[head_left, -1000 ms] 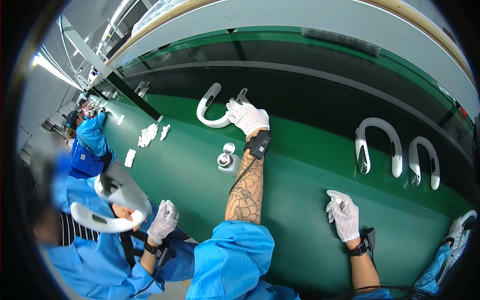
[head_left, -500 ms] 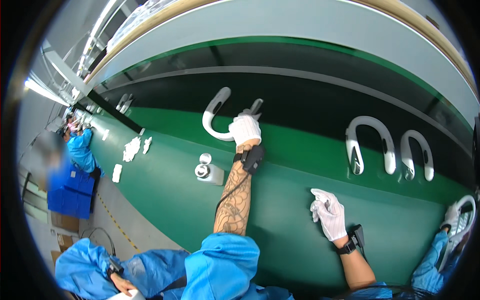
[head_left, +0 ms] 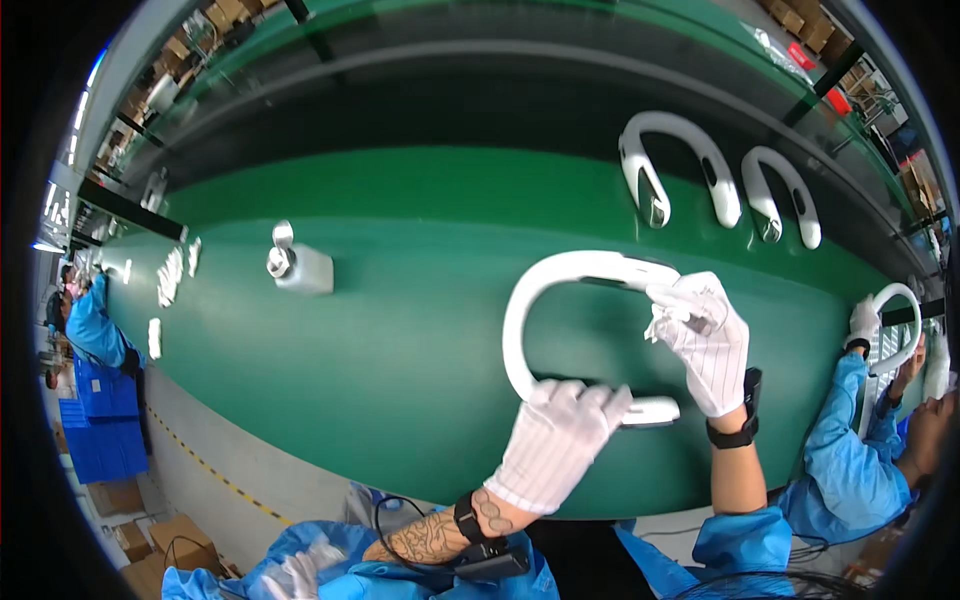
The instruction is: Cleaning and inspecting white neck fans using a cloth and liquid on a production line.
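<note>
A white U-shaped plastic band (head_left: 545, 290) is held over the green belt (head_left: 400, 330) in front of me. My left hand (head_left: 555, 440), in a white glove, grips its lower arm. My right hand (head_left: 705, 335), also gloved, holds the upper arm's end and pinches a small white cloth against it. Both hands wear dark wrist straps.
Two more white U-shaped bands (head_left: 670, 165) (head_left: 785, 190) lie on the belt's far side at the right. A small white bottle (head_left: 295, 268) stands at the left. A person in blue (head_left: 870, 440) holds another band at the right; another person in blue (head_left: 90, 325) works far left. Blue crates (head_left: 100, 430) sit on the floor.
My left hand has brought the white band from the far side of the belt close to me. My right hand, which rested empty on the belt, now holds the band's other end.
</note>
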The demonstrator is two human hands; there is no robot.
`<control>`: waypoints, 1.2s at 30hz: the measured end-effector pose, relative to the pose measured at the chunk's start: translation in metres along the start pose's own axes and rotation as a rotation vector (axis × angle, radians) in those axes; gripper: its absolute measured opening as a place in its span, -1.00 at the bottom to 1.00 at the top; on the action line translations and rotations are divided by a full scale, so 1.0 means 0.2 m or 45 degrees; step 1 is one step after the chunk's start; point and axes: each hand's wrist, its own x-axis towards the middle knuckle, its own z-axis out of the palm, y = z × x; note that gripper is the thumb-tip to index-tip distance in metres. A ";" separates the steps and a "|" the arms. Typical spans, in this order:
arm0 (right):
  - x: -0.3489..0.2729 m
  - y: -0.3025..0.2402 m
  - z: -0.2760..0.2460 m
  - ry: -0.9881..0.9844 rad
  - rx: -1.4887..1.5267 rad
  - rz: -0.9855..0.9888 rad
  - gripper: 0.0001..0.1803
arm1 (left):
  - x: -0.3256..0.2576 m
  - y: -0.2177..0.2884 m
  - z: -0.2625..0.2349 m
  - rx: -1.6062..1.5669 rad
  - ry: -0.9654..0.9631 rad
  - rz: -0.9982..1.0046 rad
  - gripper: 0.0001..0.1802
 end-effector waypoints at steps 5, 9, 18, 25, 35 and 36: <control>-0.01 0.11 0.23 -0.281 -0.259 -0.094 -0.50 | -0.23 0.06 0.13 -0.026 -0.255 0.029 -0.60; 0.04 0.24 0.36 -0.244 -0.521 -0.362 -0.66 | -0.24 0.03 0.15 -0.042 -0.105 0.071 -0.60; 0.08 0.18 0.54 -0.368 -0.887 -0.653 -0.86 | -0.31 -0.07 0.21 -0.169 0.036 0.053 -0.59; 0.15 0.19 0.55 -0.478 -1.106 -0.628 -0.83 | -0.30 -0.13 0.19 -0.135 0.046 0.050 -0.72; 0.09 0.17 0.60 -0.715 -1.043 -0.517 -0.83 | -0.35 -0.12 0.23 -0.180 0.070 0.031 -0.65; 0.05 0.16 0.61 -0.840 -0.720 -0.476 -0.83 | -0.36 -0.11 0.26 -0.221 0.106 0.014 -0.63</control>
